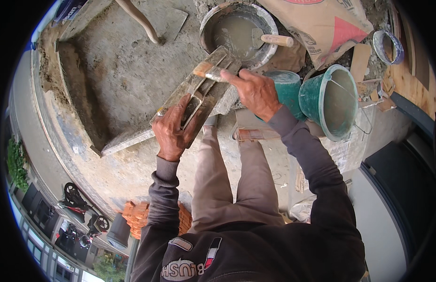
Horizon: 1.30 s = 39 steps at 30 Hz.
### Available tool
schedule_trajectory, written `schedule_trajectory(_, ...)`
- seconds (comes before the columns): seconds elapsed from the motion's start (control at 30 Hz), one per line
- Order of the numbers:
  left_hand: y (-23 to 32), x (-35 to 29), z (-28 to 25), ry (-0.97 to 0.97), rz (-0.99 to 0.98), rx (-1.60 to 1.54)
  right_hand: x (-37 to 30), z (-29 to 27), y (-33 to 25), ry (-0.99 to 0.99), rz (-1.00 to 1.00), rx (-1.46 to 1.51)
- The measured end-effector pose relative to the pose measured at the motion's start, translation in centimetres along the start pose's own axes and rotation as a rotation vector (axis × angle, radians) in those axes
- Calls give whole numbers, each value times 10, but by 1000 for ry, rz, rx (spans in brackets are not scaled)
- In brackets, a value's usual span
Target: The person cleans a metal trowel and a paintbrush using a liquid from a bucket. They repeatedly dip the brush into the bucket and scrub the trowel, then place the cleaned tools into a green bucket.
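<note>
Right-hand fingers point(233, 80) grip a brush point(210, 72) over the slotted frame point(180, 92) my left hand point(172, 131) clutches. Sack point(321, 26) and green buckets point(315, 103) kinda crowd my right; basin point(205, 30) ahead's got murky liquid point(232, 33), trowel point(275, 40) too.

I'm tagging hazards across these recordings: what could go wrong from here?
The left hand holds the long, grey, slotted frame near one end, so it might twist or slip under the flat, tan-bristled brush in the right hand. Its far end appears near the round, grey basin and could bump the wooden-handled tool resting there.
</note>
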State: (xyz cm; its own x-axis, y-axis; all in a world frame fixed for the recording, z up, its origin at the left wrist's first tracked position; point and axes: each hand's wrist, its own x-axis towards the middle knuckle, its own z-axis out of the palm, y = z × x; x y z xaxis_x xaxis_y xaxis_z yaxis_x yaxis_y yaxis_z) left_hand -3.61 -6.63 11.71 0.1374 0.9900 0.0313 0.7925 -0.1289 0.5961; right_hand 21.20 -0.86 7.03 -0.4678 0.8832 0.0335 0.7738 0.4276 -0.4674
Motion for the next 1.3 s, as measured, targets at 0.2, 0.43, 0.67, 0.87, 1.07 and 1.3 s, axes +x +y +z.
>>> schedule_trajectory(0.2,-6,0,-4,-19,112,118,10,2,16,20,-8,-117)
schedule_trajectory(0.43,-12,7,-11,-74,288,256,18,-21,-10,19,-104,-4)
schedule_trajectory(0.67,-15,7,-30,-99,318,320,26,-7,55,-31,114,-139)
schedule_trajectory(0.87,-27,1,-35,73,67,34,35,48,110,-110,386,-19)
schedule_trajectory(1.07,-16,-1,-20,132,-258,-138,58,88,117,-197,532,-116)
schedule_trajectory(1.3,-29,-4,-14,148,-526,-408,20,18,97,36,431,375)
